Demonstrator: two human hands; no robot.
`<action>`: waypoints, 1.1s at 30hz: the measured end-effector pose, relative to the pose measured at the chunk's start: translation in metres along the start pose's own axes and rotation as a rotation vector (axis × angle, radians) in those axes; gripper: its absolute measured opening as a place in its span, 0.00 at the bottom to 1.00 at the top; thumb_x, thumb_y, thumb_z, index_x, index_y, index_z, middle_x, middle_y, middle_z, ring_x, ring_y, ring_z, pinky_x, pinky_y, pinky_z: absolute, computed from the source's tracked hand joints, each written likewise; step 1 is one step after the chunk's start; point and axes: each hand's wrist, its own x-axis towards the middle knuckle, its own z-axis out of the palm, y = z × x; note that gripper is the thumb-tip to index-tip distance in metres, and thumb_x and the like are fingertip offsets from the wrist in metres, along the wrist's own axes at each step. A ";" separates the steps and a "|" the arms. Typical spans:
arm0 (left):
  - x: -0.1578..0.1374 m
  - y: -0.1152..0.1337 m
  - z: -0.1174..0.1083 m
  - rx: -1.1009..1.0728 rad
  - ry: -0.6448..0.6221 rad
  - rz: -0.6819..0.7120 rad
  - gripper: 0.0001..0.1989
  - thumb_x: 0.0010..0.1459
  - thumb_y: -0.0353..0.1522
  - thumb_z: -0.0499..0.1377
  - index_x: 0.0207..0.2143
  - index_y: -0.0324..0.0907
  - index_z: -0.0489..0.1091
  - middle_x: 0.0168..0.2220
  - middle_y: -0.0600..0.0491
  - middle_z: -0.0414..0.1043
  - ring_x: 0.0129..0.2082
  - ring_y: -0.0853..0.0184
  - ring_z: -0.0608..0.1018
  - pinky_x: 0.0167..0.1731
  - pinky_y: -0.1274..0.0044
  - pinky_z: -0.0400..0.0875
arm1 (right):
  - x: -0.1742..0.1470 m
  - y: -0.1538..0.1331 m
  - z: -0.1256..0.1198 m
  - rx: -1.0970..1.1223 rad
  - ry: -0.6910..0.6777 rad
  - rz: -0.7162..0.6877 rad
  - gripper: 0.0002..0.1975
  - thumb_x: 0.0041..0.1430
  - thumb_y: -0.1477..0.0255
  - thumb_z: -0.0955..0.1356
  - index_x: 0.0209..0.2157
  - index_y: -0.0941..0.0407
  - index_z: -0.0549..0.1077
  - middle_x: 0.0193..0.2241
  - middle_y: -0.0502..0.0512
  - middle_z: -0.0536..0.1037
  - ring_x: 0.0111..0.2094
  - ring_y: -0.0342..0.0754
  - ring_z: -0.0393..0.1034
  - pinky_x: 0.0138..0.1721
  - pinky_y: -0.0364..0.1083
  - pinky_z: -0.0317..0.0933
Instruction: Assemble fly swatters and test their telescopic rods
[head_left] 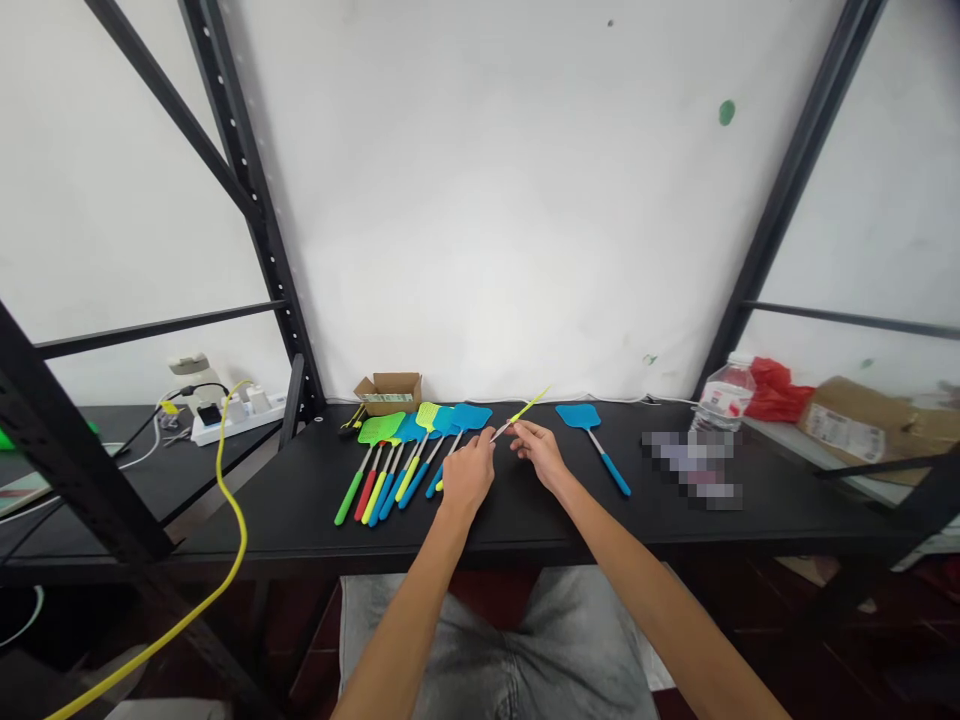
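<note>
Both hands hold one yellow fly swatter [531,404] above the middle of the black table. Its head is turned edge-on and points up to the right. My left hand [469,468] is closed around the handle, whose yellow end shows just below the fist. At the neck, where the metal rod meets the head, my right hand [537,448] pinches it with thumb and fingers. Left of my hands lies a row of several fly swatters [390,468] in green, red, yellow and blue, partly overlapping. A single blue fly swatter [594,448] lies apart on the right.
An open cardboard box [388,394] stands at the table's back left. Toward the right are a plastic bottle [726,392], a blurred patch, a red bag [777,390] and a brown package [862,430]. Black rack posts flank the table [300,535]; a yellow cable [238,520] hangs left.
</note>
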 end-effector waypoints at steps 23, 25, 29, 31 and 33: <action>0.002 -0.002 -0.003 -0.023 -0.092 -0.003 0.20 0.69 0.39 0.39 0.58 0.49 0.59 0.41 0.48 0.77 0.39 0.62 0.78 0.37 0.76 0.65 | -0.001 0.004 0.000 0.079 -0.101 -0.010 0.24 0.51 0.55 0.72 0.47 0.52 0.77 0.29 0.51 0.73 0.23 0.39 0.61 0.23 0.41 0.51; 0.002 -0.002 -0.003 -0.026 -0.088 -0.017 0.20 0.69 0.39 0.39 0.59 0.50 0.59 0.41 0.49 0.77 0.39 0.62 0.78 0.37 0.76 0.65 | -0.002 0.003 0.001 0.059 -0.124 -0.008 0.25 0.53 0.54 0.71 0.50 0.50 0.75 0.30 0.51 0.73 0.24 0.39 0.62 0.23 0.41 0.52; 0.002 -0.003 -0.003 -0.039 -0.062 -0.049 0.21 0.70 0.39 0.37 0.59 0.49 0.59 0.40 0.49 0.77 0.39 0.63 0.78 0.37 0.76 0.64 | -0.004 0.002 0.005 -0.021 -0.206 -0.008 0.29 0.55 0.54 0.69 0.57 0.47 0.69 0.29 0.50 0.74 0.24 0.40 0.64 0.23 0.41 0.53; 0.002 -0.003 -0.003 -0.038 -0.065 -0.021 0.21 0.70 0.39 0.37 0.58 0.49 0.60 0.39 0.49 0.77 0.38 0.63 0.78 0.36 0.76 0.64 | -0.004 0.002 0.005 -0.026 -0.219 -0.016 0.28 0.55 0.54 0.69 0.57 0.47 0.70 0.29 0.49 0.74 0.24 0.40 0.65 0.23 0.41 0.53; 0.001 -0.003 -0.002 -0.029 -0.084 0.035 0.20 0.70 0.39 0.37 0.57 0.50 0.60 0.38 0.50 0.77 0.37 0.62 0.78 0.35 0.76 0.64 | -0.003 0.003 0.004 0.018 -0.170 -0.014 0.26 0.55 0.53 0.69 0.53 0.49 0.73 0.28 0.50 0.73 0.23 0.40 0.64 0.23 0.41 0.53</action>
